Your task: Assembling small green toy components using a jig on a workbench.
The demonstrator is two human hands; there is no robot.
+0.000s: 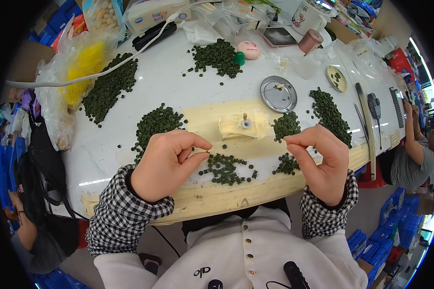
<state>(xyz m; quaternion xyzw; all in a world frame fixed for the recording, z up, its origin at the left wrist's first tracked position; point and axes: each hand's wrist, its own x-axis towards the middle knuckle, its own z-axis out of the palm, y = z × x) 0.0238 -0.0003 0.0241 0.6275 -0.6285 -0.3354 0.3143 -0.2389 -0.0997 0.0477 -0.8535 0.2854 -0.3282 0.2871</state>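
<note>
We've got the left hand (166, 164) pinching what looks like one tiny green bead and the right hand (318, 161) pinched shut too, over the loose bead pile (225, 168) at the tabletop's (178, 89) near edge, so we're probably mid-sorting, and lining up fingertips comes next.

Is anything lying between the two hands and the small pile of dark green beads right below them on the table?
Nothing visible. The left hand and right hand hover, fingertips pinched, just above the bead pile, with only bare table around it.
</note>
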